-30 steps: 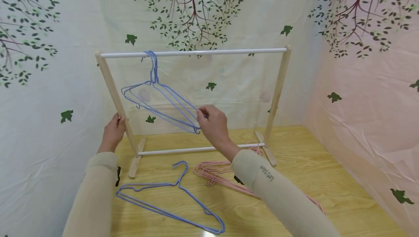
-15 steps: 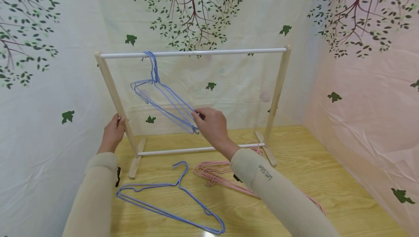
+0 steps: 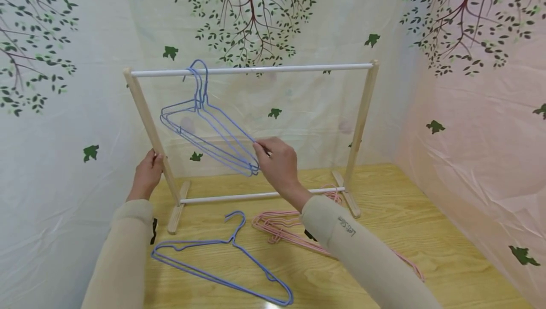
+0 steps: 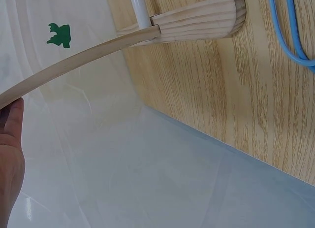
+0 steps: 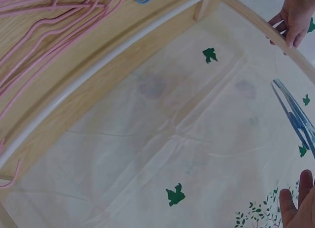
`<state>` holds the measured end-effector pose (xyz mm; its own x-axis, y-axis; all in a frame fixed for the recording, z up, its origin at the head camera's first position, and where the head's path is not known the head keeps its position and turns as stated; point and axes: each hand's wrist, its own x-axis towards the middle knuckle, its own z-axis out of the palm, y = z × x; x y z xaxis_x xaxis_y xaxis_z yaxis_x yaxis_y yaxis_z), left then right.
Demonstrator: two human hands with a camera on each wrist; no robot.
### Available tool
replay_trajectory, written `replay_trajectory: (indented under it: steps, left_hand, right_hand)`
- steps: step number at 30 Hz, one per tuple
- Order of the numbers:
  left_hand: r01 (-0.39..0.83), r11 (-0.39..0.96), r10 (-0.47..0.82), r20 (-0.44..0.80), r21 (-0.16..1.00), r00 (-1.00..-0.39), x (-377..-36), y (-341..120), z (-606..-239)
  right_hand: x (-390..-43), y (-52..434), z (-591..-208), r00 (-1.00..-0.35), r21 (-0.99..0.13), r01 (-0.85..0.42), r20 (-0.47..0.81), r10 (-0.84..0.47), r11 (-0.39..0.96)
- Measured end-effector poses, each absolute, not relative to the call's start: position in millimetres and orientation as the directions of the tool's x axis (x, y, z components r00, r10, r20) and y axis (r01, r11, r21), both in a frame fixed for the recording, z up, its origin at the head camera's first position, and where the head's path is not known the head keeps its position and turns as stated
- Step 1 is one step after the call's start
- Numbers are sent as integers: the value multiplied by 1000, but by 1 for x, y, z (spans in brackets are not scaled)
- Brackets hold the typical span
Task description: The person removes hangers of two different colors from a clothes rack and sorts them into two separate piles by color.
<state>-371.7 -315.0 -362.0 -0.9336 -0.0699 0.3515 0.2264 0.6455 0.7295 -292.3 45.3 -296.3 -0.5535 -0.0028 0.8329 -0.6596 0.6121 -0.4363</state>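
In the head view my left hand (image 3: 147, 176) holds the left wooden post (image 3: 145, 110) of a small clothes rack. My right hand (image 3: 279, 164) pinches the right shoulder of a blue wire hanger (image 3: 206, 81), whose hook stands raised above the white top rail (image 3: 281, 68). Other blue hangers hang on that rail close beside it; they overlap, and my right hand hides their right ends. The left wrist view shows the left hand (image 4: 11, 159) at the post (image 4: 74, 63). Only part of the right hand (image 5: 298, 208) shows in the right wrist view.
Blue hanger wire (image 3: 232, 239), perhaps more than one hanger, lies on the wooden table (image 3: 384, 195) in front of the rack. Several pink hangers (image 3: 290, 240) lie right of it, partly under my right forearm. A white lower bar (image 3: 230, 198) joins the rack's feet.
The pinched hanger's hook has risen from the rail and now arches above it. The hangers' left ends swung right, then back left. My left hand stays on the post.
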Motion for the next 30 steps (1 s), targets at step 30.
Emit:
replay_trajectory:
  steps: [30]
  left_hand:
    - [222, 649, -81, 356, 728, -931, -370, -314, -363]
  right_hand:
    - [-274, 116, -368, -432, -350, -764, 901, -27, 541]
